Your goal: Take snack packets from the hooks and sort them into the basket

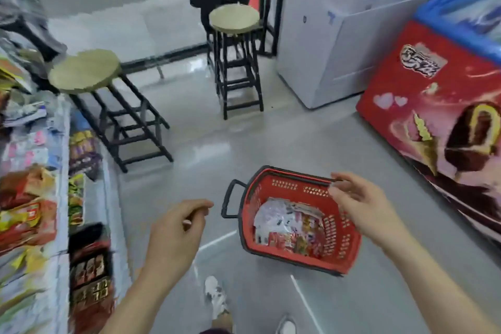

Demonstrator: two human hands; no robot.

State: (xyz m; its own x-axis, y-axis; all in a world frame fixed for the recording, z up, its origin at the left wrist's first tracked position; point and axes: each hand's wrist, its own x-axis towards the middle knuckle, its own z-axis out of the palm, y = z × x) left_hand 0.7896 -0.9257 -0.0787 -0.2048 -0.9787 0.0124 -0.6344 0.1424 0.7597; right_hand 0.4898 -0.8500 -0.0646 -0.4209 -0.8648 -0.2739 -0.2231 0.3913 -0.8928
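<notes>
Showing the snack packets (290,228) that lie in a loose heap on the bottom of the red shopping basket (349,249), which stands on the grey floor. I judge these film packets light, soft and slippery, and easily crushed. I would pinch each one by its flat sealed top edge rather than across the puffed body. The right hand (360,203) hovers over the basket's far right corner with its fingers loosely bent and nothing in them; I cannot tell whether a fingertip touches the rim. The left hand (173,228) hangs to the basket's left, loosely curled and empty. More hanging packets (85,150) crowd the rack at far left, blurred, and I cannot make out the hooks. Beyond stand two stools (84,70) and an ice-cream freezer (439,106).
</notes>
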